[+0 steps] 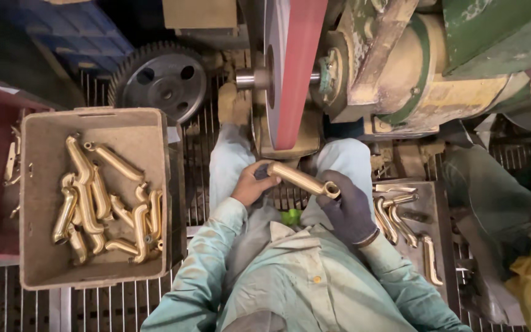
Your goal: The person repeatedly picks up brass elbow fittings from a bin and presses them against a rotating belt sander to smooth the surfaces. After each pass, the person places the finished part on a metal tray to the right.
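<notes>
As box [38, 184] holds brass spouts [96, 203], both hands grip one.

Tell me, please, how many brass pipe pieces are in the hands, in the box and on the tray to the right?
Brass piece in both hands: 1
Brass pieces in the box: about 12
Brass pieces on the tray: about 5
Total: about 18

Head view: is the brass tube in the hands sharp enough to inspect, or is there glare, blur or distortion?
Head view: the brass tube, held by the bare left hand and the gloved right hand, is fairly sharp with mild sheen; the red belt looks smooth, possibly blurred; corners fall dark; wide-angle bending shows at the crate.
</notes>
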